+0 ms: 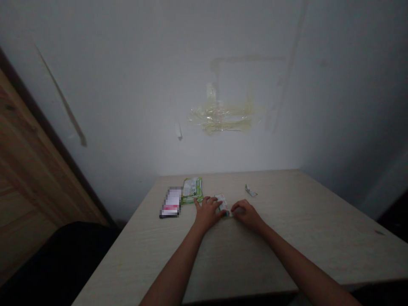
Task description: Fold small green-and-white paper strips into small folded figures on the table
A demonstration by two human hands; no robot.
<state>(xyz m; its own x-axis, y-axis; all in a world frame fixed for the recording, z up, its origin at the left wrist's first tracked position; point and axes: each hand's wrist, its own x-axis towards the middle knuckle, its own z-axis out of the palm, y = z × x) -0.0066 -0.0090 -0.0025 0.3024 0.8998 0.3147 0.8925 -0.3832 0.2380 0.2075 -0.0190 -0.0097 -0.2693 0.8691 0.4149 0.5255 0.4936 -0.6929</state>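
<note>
Packet (224, 203) lies flat under the left hand (208, 212), fingers spread; right hand (247, 216), narrow, meets its four-o'clock end; whether opened, unclear.

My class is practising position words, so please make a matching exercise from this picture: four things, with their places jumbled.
Things
1. Phone-like device
2. Small printed packet
3. Crumpled scrap
4. Clear tape

Places
A. Stuck to the wall
B. On the table, beyond the right hand
C. Leftmost of the things lying on the table
D. Between the left hand and the right hand

Pairs: 1-C, 2-D, 3-B, 4-A
</note>
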